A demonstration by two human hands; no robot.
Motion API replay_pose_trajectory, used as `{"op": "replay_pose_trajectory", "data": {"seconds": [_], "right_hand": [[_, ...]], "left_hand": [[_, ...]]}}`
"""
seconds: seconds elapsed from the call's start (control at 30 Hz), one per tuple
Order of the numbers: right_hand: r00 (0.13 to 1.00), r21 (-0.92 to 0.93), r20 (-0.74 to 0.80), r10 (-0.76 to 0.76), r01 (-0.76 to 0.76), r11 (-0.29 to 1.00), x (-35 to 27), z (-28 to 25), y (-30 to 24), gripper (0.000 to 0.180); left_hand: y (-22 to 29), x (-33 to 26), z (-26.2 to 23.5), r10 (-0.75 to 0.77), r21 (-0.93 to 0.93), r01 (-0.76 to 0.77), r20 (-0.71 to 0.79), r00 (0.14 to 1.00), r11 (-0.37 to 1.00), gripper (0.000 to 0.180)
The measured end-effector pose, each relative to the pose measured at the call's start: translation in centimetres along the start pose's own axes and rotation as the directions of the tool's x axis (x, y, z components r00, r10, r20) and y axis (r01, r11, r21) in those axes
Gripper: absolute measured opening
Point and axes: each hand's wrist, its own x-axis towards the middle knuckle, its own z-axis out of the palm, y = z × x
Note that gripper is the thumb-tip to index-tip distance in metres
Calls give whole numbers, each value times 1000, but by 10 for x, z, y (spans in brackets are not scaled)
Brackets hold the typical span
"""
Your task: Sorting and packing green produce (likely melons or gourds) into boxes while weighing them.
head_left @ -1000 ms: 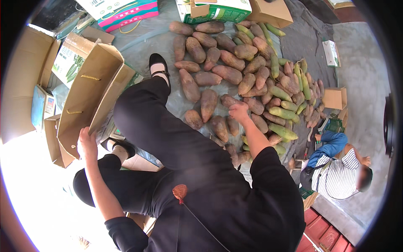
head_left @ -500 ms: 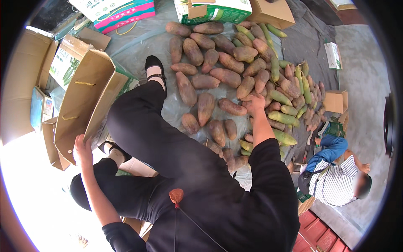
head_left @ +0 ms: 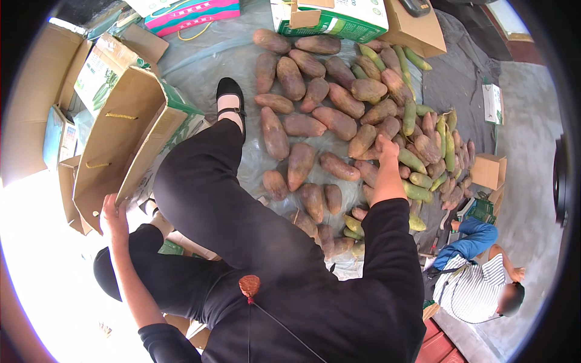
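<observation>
My left hand (head_left: pixel 114 219) is closed on the lower edge of a tall open cardboard box (head_left: pixel 123 130), which lies tilted with its brown inside and yellow cord handles showing. My right hand (head_left: pixel 388 151) is down in a pile of large vegetables, its fingers curled; what they hold, if anything, is hidden. Just left of these fingers lies a reddish-brown elongated vegetable (head_left: pixel 362 141), and another (head_left: pixel 339 166) is nearer to me. Among the brown ones are green cucumber-like vegetables (head_left: pixel 411 160).
The vegetables spread over a clear plastic sheet (head_left: pixel 200 66) and dark cloth (head_left: pixel 448 66). A green-and-white carton (head_left: pixel 330 21) and a brown box (head_left: pixel 414 27) stand behind. My shoe (head_left: pixel 230 97) is beside the pile. At right sits a person in a striped shirt (head_left: pixel 472 287).
My right hand has shifted slightly farther and to the right across the pile. The left hand keeps its hold on the box edge. The whole view has shifted a little.
</observation>
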Motion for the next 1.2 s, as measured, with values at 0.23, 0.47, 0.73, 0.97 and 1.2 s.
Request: {"op": "replay_pose_trajectory", "data": {"seconds": [0.23,0.47,0.73,0.97,1.2], "right_hand": [[998,44,63,-16,13,999,41,0,7,22],[992,180,125,30,-53,982,70,-21,13,17],[802,101,582,130,-230,968,-56,18,-6,40],[273,160,933,-236,276,948,-272,88,-127,51],[-294,187,956,13,642,744,-453,162,-200,52]], "left_hand": [[2,6,7,9,-40,-10,-22,1000,999,20],[-8,7,27,38,30,-33,-190,981,999,20],[21,5,-9,-93,-27,94,11,996,995,12],[11,2,-2,-37,-13,37,16,999,999,9],[2,-1,1,-43,11,42,41,998,999,10]]}}
